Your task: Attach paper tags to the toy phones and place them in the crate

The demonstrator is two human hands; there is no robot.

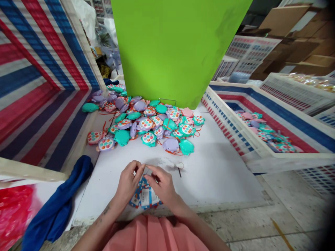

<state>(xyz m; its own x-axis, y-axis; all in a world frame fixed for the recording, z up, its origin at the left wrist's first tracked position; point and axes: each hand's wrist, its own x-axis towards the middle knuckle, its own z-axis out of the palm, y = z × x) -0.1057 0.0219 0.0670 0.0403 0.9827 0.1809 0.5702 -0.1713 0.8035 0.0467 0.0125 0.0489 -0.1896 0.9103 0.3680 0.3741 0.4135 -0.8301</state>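
My left hand (130, 178) and my right hand (162, 183) meet above the near part of the white table, fingertips pinched close together. Between them seems to be something very thin, too fine to name. Below the hands lie several small printed cards (149, 197), blue and orange with a white label, partly covered by my fingers. Beyond is a heap of teal, purple and pink animal-shaped plastic toys (145, 123) with coloured dots and orange cords. A small dark stick-like piece (179, 172) rests to the right of my right hand.
A bright green panel (172, 52) stands behind the heap. At left is a crate with a striped lining (42, 122), with a blue cloth (61, 205) and red plastic (17, 209) nearby. The white crate (261, 158) at right holds more toys (265, 130).
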